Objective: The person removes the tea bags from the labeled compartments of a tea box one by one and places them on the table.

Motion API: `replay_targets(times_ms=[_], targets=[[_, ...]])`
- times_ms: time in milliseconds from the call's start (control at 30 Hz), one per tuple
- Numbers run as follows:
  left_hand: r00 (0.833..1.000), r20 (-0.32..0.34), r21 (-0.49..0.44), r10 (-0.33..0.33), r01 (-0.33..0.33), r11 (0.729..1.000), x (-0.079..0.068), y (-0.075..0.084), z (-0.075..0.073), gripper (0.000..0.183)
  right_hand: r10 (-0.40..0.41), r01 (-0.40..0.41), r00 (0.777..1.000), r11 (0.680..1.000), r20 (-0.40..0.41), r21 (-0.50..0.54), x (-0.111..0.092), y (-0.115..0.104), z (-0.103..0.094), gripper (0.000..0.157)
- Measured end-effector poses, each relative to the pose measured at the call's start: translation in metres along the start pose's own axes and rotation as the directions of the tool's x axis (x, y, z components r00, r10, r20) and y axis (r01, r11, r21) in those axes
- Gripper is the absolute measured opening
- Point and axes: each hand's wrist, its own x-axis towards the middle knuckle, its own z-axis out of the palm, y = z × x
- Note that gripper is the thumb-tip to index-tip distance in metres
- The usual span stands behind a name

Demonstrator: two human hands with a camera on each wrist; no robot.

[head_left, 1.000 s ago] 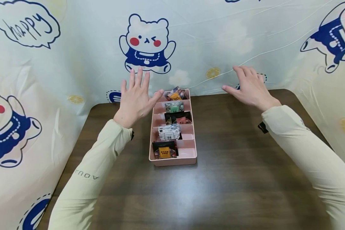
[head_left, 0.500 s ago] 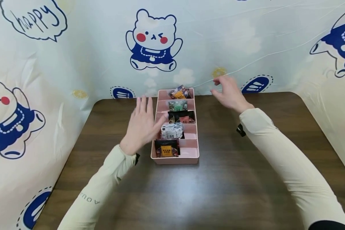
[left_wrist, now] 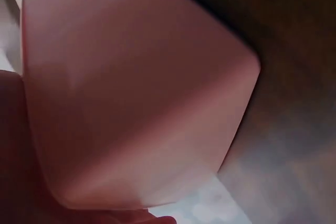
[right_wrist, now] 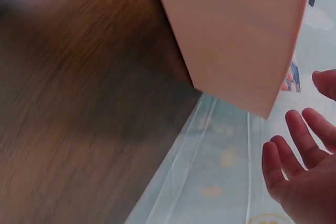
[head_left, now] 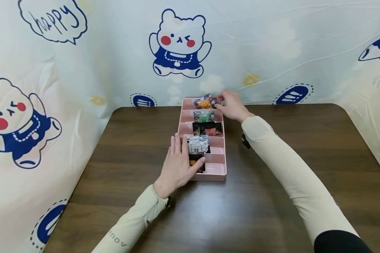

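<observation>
A long pink divided box [head_left: 215, 177] stands on the table with small packets in its compartments. My left hand [head_left: 175, 167] lies over its near left corner, fingers straight along the left rim and thumb across the nearest compartment. Beneath that thumb, a black packet with an orange label [head_left: 192, 162] is partly hidden. At the far right corner, my right hand [head_left: 233, 106] has its fingertips close to a colourful packet with an orange label [head_left: 206, 103]. The right wrist view shows these fingers [right_wrist: 299, 129] spread and loosely bent beside the pink wall.
A silver-white packet [head_left: 197, 144], a black packet with a red label [head_left: 210, 131] and a green packet [head_left: 204, 116] sit in the middle compartments. The brown wooden table [head_left: 272, 211] ends at a printed cloth backdrop [head_left: 266, 42] just behind the box.
My left hand has come down and nearer, from beside the box onto its near left corner. The right hand has moved left and down to the far right corner. The head view has shifted.
</observation>
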Motion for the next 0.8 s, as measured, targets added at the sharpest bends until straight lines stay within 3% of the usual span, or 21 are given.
replay_targets(times_ms=[433, 800], targets=[[0.995, -0.088, 0.017, 0.050, -0.049, 0.999, -0.008, -0.001, 0.017, 0.101, 0.061, -0.062, 0.997, 0.998, -0.056, -0.018, 0.022, -0.006, 0.020, 0.043], [0.993, -0.105, 0.021, 0.046, -0.044, 0.999, -0.007, -0.002, 0.015, 0.098, 0.113, -0.116, 0.992, 0.992, -0.052, -0.041, 0.034, -0.015, 0.023, 0.050]])
